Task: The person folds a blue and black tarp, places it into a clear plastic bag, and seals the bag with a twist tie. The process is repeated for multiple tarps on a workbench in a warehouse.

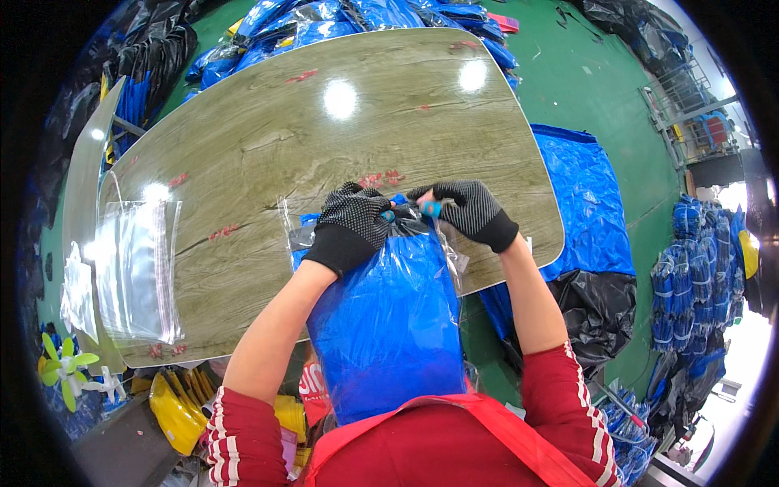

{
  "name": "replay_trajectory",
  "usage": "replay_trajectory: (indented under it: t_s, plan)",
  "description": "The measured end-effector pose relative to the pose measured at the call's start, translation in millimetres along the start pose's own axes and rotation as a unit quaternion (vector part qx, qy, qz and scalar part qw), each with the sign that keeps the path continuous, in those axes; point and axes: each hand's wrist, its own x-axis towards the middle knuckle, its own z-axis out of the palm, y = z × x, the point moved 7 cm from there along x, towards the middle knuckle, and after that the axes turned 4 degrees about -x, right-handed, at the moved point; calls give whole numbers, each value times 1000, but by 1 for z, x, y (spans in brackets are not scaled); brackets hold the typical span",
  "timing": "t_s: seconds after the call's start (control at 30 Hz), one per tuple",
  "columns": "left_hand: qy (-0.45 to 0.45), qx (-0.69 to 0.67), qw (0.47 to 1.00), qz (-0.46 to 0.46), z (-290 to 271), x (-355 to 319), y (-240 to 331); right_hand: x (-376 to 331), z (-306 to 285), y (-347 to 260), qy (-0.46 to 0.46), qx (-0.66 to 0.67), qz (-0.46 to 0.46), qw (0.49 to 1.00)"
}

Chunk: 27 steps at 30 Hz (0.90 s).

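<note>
A clear plastic bag [389, 325] with folded blue sheeting inside hangs over the table's near edge, against my body. Its upper end, where some black material shows, lies on the wood-patterned tabletop. My left hand [349, 227], in a black glove with pale dots, is closed on the left part of that upper end. Gloved the same way, my right hand [473, 215] pinches the upper end a little to the right. Bare fingertips with teal wraps show at both gloves. The exact grip is partly hidden by the fingers.
A stack of clear empty bags [139, 272] lies on the table's left side. Blue packages [324, 24] are heaped beyond the table [268, 146]. Blue sheeting [588, 203] spreads at the right, and tied blue bundles [690, 276] stand farther right. A small green fan [66, 372] is at lower left.
</note>
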Motion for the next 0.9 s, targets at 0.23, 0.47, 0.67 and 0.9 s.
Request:
replay_trajectory:
  t_s: [0.23,0.47,0.67,0.9]
  plan:
    - [59,50,996,-52,-10,-4,0,-6,13,-32,-4,-215,-126,968]
    - [24,115,993,-26,-25,-43,10,21,27,-31,106,-268,11,958]
    - [20,76,996,-43,-22,-52,5,66,45,-17,-16,-387,48,921]
    - [6,36,995,-91,-25,-53,2,40,44,-42,29,-272,-112,955]
